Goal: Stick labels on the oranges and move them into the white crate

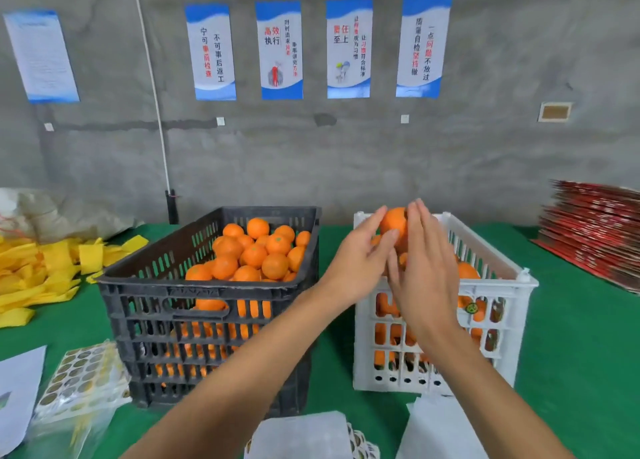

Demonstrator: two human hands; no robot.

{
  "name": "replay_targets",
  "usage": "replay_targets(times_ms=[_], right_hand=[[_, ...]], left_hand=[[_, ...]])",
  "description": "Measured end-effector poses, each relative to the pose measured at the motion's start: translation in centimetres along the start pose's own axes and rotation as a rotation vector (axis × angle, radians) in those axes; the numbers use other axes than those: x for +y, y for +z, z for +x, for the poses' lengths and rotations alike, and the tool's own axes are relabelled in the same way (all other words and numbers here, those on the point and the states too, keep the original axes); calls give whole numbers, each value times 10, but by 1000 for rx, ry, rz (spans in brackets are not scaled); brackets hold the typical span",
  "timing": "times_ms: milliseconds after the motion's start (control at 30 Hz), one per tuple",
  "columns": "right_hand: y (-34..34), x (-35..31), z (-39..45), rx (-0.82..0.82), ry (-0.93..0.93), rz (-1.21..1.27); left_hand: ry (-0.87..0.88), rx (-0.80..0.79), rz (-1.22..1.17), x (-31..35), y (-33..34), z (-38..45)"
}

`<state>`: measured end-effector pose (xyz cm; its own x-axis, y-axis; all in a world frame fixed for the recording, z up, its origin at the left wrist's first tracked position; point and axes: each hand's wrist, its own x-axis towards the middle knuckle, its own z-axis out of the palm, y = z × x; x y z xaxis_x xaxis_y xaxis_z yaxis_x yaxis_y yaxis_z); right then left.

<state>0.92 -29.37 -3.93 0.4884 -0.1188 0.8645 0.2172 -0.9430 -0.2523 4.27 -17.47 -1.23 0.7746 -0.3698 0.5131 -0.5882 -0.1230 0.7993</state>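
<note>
My left hand holds an orange by thumb and fingers above the white crate. My right hand has its fingers stretched flat against the right side of that orange, thumb apart from it. The white crate holds several oranges; one shows a round dark label through the slotted wall. To the left stands a black crate piled with oranges. A sheet of round labels lies at the front left of the green table.
Yellow foam sleeves are heaped at the left. A stack of red cartons sits at the right. White paper sheets and more label sheets lie at the table's near edge. A grey wall with posters is behind.
</note>
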Motion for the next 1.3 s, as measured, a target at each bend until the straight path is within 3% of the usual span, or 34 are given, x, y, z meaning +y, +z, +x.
replay_targets(times_ms=[133, 200, 300, 367, 567, 667, 767, 867, 1033, 1100, 1200, 1300], right_hand=[[7, 16, 44, -211, 15, -154], [11, 11, 52, -257, -26, -107], [23, -15, 54, -195, -173, 87], [38, -43, 57, -233, -215, 212], [105, -126, 72, -870, -114, 229], [131, -142, 71, -1061, -180, 64], [149, -145, 69, -1068, -225, -121], [158, -146, 69, -1124, -246, -219], [158, -146, 71, -1097, -231, -194], [159, -144, 72, -1071, -204, -178], [159, -145, 71, -1052, -172, -153], [153, -146, 71, -1020, -159, -143]], left_hand=[[164, -102, 356, -1, 0, 44], [118, -91, 460, -7, -20, 55], [2, -12, 552, -23, -68, 66], [-114, 11, 675, -36, -105, 67], [-657, -324, 1069, -73, -187, 51], [-889, -442, 1163, -89, -206, 50], [-980, -480, 1079, -99, -214, 63], [-1005, -411, 1010, -104, -210, 84], [-962, -179, 1064, -115, -189, 98], [-941, -161, 1033, -113, -184, 97], [-1056, -149, 874, -112, -178, 95], [-1036, -88, 944, -100, -171, 87]])
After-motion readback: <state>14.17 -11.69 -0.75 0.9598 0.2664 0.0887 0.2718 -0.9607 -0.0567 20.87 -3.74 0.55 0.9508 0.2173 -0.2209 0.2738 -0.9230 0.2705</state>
